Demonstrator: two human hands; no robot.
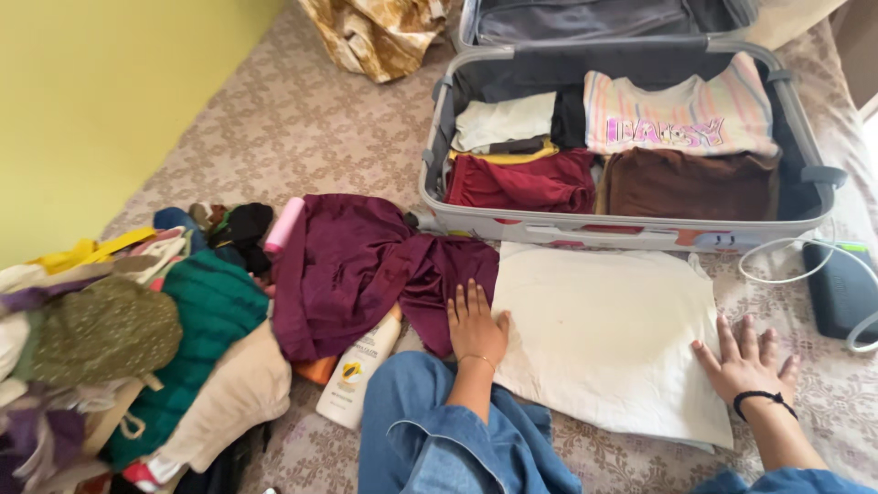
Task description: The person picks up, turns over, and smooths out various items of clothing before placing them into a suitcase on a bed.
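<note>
Left hand [476, 322]: laid flat, palm down, fingers spread slightly, holding nothing. It presses the left edge of a folded white cloth [604, 334], with the heel of the hand over a denim-clad knee [430, 430]. A thin bangle sits at the wrist.

Right hand [745, 361]: also flat and open, fingers splayed, gripping nothing. Its fingertips rest on the lower right corner of the same white cloth. A black band circles the wrist.

The white cloth lies spread on the patterned bedcover [302, 128] between the two hands, roughly rectangular, with faint marks on its surface.

Just left of the left hand: a crumpled maroon garment [357, 265], touching the cloth's edge. Below that garment, a white lotion bottle [357, 375] lies on its side, with a yellow and dark label panel on its face. Beyond the garment stands a pink cylinder [283, 224].

Farther left: a heap of mixed clothes [137, 348], including a green knit piece and an olive speckled one.

Directly beyond both hands: an open grey suitcase [631, 229], packed with folded clothes: white, red, brown, and a pastel striped top bearing printed lettering.

Right of the right hand: a dark flat case [837, 288] with a white cable [777, 261] looped beside it.
</note>
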